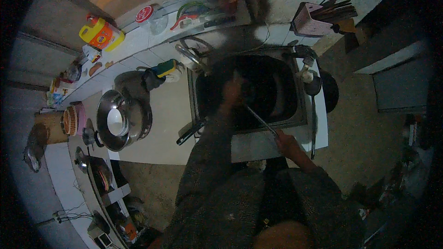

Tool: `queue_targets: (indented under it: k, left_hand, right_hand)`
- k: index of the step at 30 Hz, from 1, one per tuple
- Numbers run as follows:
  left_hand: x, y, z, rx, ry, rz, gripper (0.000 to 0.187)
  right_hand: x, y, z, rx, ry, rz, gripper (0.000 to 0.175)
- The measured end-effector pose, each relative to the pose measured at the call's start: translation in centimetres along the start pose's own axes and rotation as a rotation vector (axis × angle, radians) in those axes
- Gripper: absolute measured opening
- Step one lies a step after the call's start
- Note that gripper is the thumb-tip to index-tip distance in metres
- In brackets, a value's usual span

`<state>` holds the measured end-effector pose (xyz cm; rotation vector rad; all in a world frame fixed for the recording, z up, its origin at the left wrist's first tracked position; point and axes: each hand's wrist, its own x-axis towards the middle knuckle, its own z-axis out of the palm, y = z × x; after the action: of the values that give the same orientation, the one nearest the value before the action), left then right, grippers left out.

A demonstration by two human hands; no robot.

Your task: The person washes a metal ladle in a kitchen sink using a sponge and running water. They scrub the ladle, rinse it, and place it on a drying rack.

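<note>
My right hand point(289, 144) grips the end of a long metal handle point(262, 121) at the front edge of the sink. The handle slants up and left into the dark basin of the steel sink point(305, 117), where its far end is too dim to make out. Down in the basin, my left hand point(232, 91) is close to that far end; it is blurred, and what its fingers hold cannot be told. A chrome faucet point(188, 54) stands at the sink's back left corner. Beside my left forearm, a black handle point(190, 132) juts over the counter, its other end hidden by the sleeve.
A long-handled turner point(313, 88) lies right of the sink. Left on the counter point(169, 121) are a steel basin point(104, 135) with white bowls point(116, 121) and a sponge point(166, 68). The back ledge holds a yellow detergent bottle point(102, 34), a red-lidded jar point(157, 20) and a chopstick holder point(308, 20).
</note>
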<state>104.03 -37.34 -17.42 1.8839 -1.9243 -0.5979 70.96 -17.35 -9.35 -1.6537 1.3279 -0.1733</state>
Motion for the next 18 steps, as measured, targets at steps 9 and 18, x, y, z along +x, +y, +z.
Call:
queue_targets:
  k: [9, 18]
  left_hand:
    - [-0.8, 3.8, -2.3, -0.121, -0.267, -0.325, 0.037]
    - [-6.2, 1.7, -5.3, -1.005, 0.126, -0.061, 0.041]
  right_hand:
    - [-1.2, -1.6, -0.1, -0.325, 0.130, -0.216, 0.029]
    - [-0.3, -2.0, 2.6, -0.176, 0.070, -0.053, 0.022]
